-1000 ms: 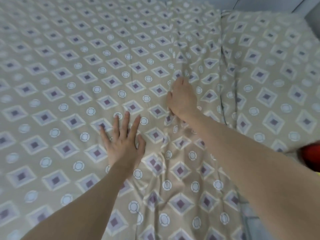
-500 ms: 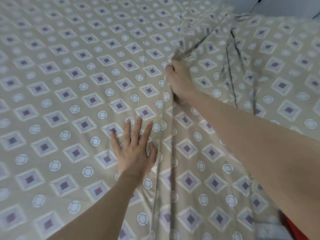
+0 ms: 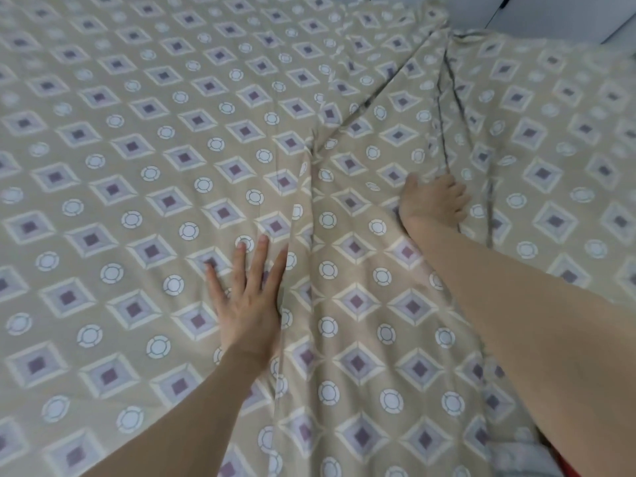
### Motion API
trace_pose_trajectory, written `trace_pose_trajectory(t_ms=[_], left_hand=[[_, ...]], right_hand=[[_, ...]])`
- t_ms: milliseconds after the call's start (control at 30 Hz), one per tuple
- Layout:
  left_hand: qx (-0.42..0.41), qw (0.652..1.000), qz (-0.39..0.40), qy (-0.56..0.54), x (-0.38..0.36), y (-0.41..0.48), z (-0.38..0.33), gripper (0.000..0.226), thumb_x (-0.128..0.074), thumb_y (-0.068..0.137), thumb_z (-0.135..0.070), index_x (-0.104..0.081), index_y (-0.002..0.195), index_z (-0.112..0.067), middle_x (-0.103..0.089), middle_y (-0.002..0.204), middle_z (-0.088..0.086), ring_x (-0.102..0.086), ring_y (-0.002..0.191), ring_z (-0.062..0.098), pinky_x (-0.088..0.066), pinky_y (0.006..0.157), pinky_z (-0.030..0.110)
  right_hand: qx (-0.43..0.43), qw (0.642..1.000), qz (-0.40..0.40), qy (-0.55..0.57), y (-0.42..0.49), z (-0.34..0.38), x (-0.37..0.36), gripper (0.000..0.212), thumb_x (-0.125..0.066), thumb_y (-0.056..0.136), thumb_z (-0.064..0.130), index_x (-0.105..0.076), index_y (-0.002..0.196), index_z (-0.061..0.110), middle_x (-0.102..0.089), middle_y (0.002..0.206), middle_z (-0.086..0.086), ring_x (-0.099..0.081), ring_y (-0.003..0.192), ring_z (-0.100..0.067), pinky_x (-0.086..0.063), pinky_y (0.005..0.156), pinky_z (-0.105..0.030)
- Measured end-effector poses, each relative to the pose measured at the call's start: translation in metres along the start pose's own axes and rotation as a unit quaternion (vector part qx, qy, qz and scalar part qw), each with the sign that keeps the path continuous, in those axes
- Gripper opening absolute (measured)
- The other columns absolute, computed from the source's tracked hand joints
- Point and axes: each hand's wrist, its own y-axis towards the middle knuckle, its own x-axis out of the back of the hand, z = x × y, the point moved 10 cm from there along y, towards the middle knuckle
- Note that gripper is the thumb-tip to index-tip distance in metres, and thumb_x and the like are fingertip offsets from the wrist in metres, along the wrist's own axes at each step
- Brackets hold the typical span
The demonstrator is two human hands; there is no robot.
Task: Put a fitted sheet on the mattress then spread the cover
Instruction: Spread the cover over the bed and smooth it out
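Note:
A beige sheet printed with purple diamonds and white circles covers the whole mattress. My left hand lies flat on it with fingers spread, pressing the cloth just left of a long lengthwise crease. My right hand is farther up and to the right, its fingers curled round a gathered ridge of the sheet. Taut folds run from that grip toward the far right corner. Beyond the folds lies a pillow in the same print.
A white wall borders the bed at the top right. Something red and a bit of pale grey cloth show past the bed's edge at the bottom right. The sheet lies smooth across the left side.
My right hand has swung right with the gathered cloth in its grip, pulling the folds that way. My left hand stays pressed flat on the sheet.

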Motion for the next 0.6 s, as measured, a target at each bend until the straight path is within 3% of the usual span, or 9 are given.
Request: trace_pose_trajectory(t_ms=[133, 267, 367, 500, 600], left_hand=[[0.0, 1.0, 0.007, 0.001, 0.003, 0.0, -0.001, 0.072, -0.013, 0.081, -0.009, -0.004, 0.15, -0.031, -0.013, 0.159, 0.001, -0.01, 0.146, 0.03, -0.008, 0.11, 0.066], [0.009, 0.999, 0.017, -0.027, 0.003, 0.001, -0.001, 0.056, -0.016, 0.094, -0.038, -0.022, 0.15, -0.034, -0.02, 0.158, -0.002, -0.015, 0.145, 0.027, -0.009, 0.111, 0.065], [0.011, 0.999, 0.015, -0.029, 0.001, 0.001, 0.0, 0.057, -0.021, 0.092, -0.041, -0.026, 0.149, -0.035, -0.021, 0.157, -0.003, -0.016, 0.145, 0.026, -0.008, 0.111, 0.064], [0.009, 0.999, 0.004, -0.034, 0.003, 0.0, -0.001, 0.057, -0.023, 0.091, -0.041, -0.029, 0.148, -0.035, -0.022, 0.157, -0.003, -0.017, 0.145, 0.026, -0.008, 0.111, 0.064], [0.014, 0.999, 0.002, -0.035, 0.003, -0.001, 0.0, 0.057, -0.024, 0.091, -0.041, -0.028, 0.148, -0.036, -0.02, 0.157, -0.004, -0.015, 0.146, 0.025, -0.008, 0.111, 0.064]], right_hand=[[-0.012, 0.999, 0.032, 0.023, 0.024, -0.006, 0.002, 0.037, -0.039, 0.1, 0.027, -0.04, 0.134, 0.013, -0.042, 0.14, -0.011, -0.037, 0.129, -0.032, -0.028, 0.105, -0.044], [0.018, 0.989, -0.049, 0.139, 0.031, -0.008, 0.029, 0.022, -0.037, 0.1, 0.016, -0.046, 0.12, 0.011, -0.053, 0.124, -0.011, -0.055, 0.11, -0.031, -0.038, 0.08, -0.037], [0.022, 0.994, -0.034, 0.099, 0.032, -0.02, 0.014, 0.008, -0.037, 0.101, 0.018, -0.045, 0.102, 0.017, -0.057, 0.113, -0.011, -0.057, 0.101, -0.031, -0.036, 0.072, -0.035], [0.09, 0.994, -0.051, -0.019, 0.03, -0.01, 0.013, 0.022, -0.034, 0.1, 0.01, -0.045, 0.118, 0.011, -0.056, 0.113, -0.017, -0.058, 0.098, -0.036, -0.039, 0.07, -0.04], [0.155, 0.984, -0.066, -0.064, 0.032, -0.004, 0.021, 0.022, -0.03, 0.097, 0.004, -0.043, 0.115, 0.007, -0.057, 0.103, -0.021, -0.058, 0.091, -0.037, -0.037, 0.066, -0.039]])
